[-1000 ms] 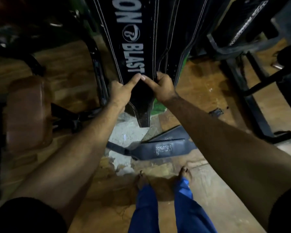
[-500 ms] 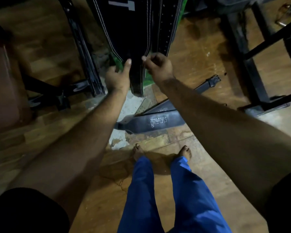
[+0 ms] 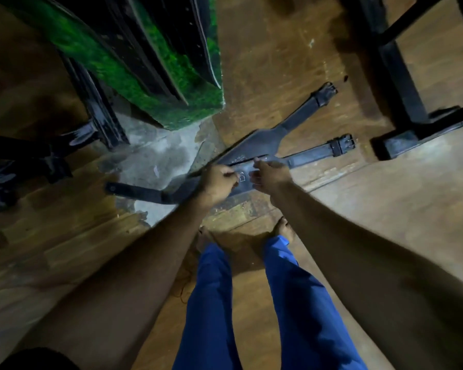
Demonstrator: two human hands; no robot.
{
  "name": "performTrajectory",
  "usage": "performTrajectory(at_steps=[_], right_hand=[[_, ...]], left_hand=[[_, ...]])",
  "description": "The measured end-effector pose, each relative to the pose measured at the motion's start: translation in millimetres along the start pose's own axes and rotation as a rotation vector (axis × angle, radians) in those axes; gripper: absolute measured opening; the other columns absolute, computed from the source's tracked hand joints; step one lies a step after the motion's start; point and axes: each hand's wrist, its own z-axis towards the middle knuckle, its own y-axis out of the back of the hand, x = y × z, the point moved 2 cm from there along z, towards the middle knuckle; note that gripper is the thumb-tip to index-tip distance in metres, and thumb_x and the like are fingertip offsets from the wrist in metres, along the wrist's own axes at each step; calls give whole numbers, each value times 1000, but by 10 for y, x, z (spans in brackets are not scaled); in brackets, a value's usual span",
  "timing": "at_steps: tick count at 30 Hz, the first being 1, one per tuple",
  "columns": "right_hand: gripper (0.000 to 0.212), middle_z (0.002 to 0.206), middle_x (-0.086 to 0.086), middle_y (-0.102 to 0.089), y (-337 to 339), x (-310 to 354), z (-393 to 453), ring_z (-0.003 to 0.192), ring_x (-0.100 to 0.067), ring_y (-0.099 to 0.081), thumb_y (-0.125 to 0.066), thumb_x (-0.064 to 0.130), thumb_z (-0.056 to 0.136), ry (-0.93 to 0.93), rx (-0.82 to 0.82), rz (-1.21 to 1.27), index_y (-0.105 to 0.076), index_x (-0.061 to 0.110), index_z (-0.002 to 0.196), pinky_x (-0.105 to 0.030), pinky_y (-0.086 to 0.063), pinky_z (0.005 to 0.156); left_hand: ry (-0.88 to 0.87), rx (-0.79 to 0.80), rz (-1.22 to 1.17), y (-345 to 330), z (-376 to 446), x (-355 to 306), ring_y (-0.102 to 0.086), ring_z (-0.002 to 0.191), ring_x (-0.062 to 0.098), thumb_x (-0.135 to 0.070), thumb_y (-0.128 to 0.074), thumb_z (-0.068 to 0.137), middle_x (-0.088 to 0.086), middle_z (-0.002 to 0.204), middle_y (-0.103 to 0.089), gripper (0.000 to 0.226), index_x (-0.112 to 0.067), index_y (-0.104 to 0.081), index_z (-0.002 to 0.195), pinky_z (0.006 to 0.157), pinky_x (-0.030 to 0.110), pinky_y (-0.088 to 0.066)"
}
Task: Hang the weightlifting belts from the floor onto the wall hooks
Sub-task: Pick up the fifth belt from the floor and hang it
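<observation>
Lying flat on the worn wooden floor (image 3: 358,209) just beyond the person's bare feet, two dark leather weightlifting belts (image 3: 267,141) cross one another, their wide padded backs overlapping in the middle and their narrow buckle ends pointing far right. So this pair is not yet hung. The near belt's long strap tail (image 3: 134,192) runs left over a patch of bare grey concrete (image 3: 155,158) where the flooring has broken away.

Both hands are low over the overlap. The left hand (image 3: 218,180) has its fingers curled at the near belt's wide part, and the right hand (image 3: 271,173) sits just beside it with fingers bent; motion blur keeps me from telling whether either has a grip or only hovers.

Far left, black stitched belts (image 3: 171,49) hang against a green moss-textured wall panel (image 3: 104,57), which suggests part of the job is done; no hooks are in view. Black metal gym frames (image 3: 401,84) stand far right and far left.
</observation>
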Motion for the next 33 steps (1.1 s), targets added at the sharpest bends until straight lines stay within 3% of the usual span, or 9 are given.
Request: performTrajectory(at_steps=[3,7,10,17,21,24,27,30,33], right_hand=[[18,71,-9,-64,261,-315,456,48,-13,-62,-61,24,101,-124,-40,55,-63,10,89,-25,-52,50],[32,98,-14,-65,358,-702,1237,81,-22,-64,-58,27,103,-183,-35,142,-62,2,122,-36,-58,77],[31,105,-13,-66,383,-1040,1940,91,-24,-63,-61,29,101,-227,-85,208,-62,5,120,-41,-57,92],[54,99,-9,-62,497,-1943,3391,81,-23,-60,-67,51,91,-321,-231,267,-57,11,126,-48,-58,93],[54,120,-15,-64,444,-2114,3900,87,-31,-63,-69,40,93,-348,-245,471,-54,5,131,-34,-57,52],[29,110,-16,-60,476,-2135,3981,88,-28,-56,-52,32,104,-397,-157,556,-51,7,119,-36,-53,59],[44,122,-11,-63,614,-2146,3909,77,-15,-55,-47,33,105,-352,-147,614,-51,7,140,-30,-54,63],[40,104,-5,-66,703,-2171,3607,88,-19,-62,-57,42,100,-324,-153,644,-59,13,127,-33,-57,71],[57,122,-5,-68,730,-2079,3155,106,-20,-63,-62,61,89,-249,-175,600,-60,20,129,-34,-48,75]], left_hand=[[46,53,109,-480,453,363,-68,87,28,-10,-68,92,23,94,-73,20,8,-73,101,89,49,-57],[50,106,148,-1048,1208,652,-65,102,27,-9,-71,91,20,113,-72,25,3,-70,113,89,34,-49],[15,153,240,-1435,1893,852,-65,115,24,-23,-73,90,7,123,-70,39,-8,-66,125,100,35,-52],[-229,64,745,-2177,3241,1161,-58,125,35,-40,-67,89,10,138,-61,53,-19,-53,136,103,46,-49],[-324,3,881,-2500,3724,1282,-54,128,36,-37,-62,93,12,142,-56,51,-15,-50,138,102,46,-44],[-301,-2,908,-2616,3836,1400,-53,129,36,-42,-64,92,14,142,-55,56,-13,-50,137,101,46,-45],[-265,24,828,-2547,3754,1297,-62,114,34,-50,-67,89,11,125,-66,47,-13,-62,118,92,43,-50],[-247,145,657,-2362,3577,1141,-67,96,29,-55,-70,86,5,103,-72,42,-16,-65,99,86,40,-55],[-279,207,570,-2093,3224,888,-68,97,28,-51,-72,86,6,104,-72,43,-12,-67,103,90,44,-56]])
